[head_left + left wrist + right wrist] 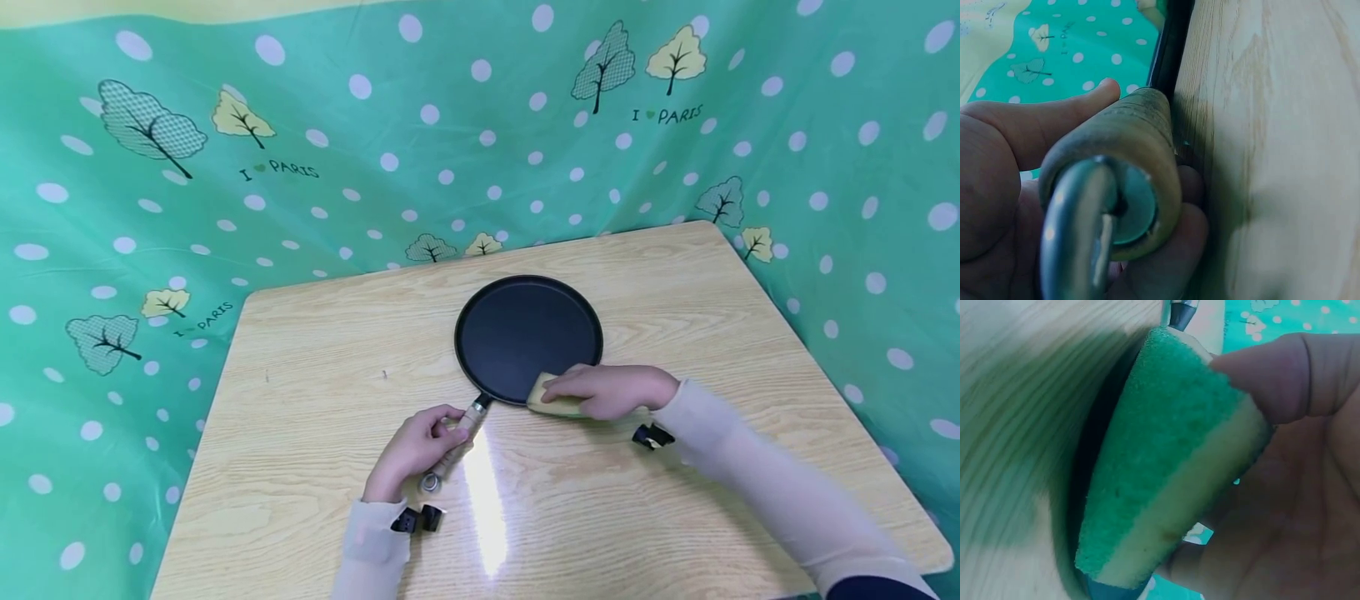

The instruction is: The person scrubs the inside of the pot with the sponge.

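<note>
A round black flat pan (pixel 528 333) lies on the wooden table, its handle pointing toward the near left. My left hand (pixel 416 446) grips that wood-like handle (pixel 1116 131) between thumb and fingers. A metal hanging ring (pixel 1075 231) shows at the handle's end in the left wrist view. My right hand (pixel 611 390) holds a sponge (pixel 553 398) at the pan's near right rim. In the right wrist view the sponge has a green scouring side (pixel 1154 444) and a pale yellow layer, with the thumb on one edge. Part of the rim is hidden behind the sponge.
The light wooden table (pixel 322 358) reaches back to a green polka-dot curtain (pixel 420 150) with printed trees, which also hangs along both sides. Black wrist devices (pixel 652 437) sit on both sleeves. A bright light reflection lies on the table near the handle.
</note>
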The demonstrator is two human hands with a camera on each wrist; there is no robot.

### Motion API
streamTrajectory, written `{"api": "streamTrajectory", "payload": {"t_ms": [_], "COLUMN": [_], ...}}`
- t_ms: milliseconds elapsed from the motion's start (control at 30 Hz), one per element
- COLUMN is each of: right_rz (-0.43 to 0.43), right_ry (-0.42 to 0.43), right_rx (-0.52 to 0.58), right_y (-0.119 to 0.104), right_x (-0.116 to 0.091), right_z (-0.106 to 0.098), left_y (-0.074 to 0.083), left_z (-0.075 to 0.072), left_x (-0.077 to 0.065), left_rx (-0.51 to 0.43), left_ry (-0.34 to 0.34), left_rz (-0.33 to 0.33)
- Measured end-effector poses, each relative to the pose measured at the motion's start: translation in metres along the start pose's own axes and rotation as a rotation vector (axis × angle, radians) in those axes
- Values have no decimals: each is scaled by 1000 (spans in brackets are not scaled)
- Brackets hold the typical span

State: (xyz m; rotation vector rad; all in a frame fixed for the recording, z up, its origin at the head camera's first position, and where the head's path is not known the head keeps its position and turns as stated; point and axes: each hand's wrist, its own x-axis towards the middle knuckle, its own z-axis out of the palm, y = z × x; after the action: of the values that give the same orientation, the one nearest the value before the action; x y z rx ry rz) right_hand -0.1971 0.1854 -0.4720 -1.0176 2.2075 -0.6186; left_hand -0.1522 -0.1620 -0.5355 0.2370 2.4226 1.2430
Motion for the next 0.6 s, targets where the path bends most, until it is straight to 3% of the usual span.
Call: {"api": "streamTrajectory", "payload": {"t_ms": [267,600], "right_rz": [-58,-29], "right_ry": [-26,-23], "right_rx": [17,145], "right_y": [-7,-18], "right_x": [25,62], "right_z": [3,6], "left_y": [-1,0], "left_z": [0,0], "left_x": [0,0], "left_rx": [-8,-3], "left_ry": [0,6], "left_rz": [2,19]}}
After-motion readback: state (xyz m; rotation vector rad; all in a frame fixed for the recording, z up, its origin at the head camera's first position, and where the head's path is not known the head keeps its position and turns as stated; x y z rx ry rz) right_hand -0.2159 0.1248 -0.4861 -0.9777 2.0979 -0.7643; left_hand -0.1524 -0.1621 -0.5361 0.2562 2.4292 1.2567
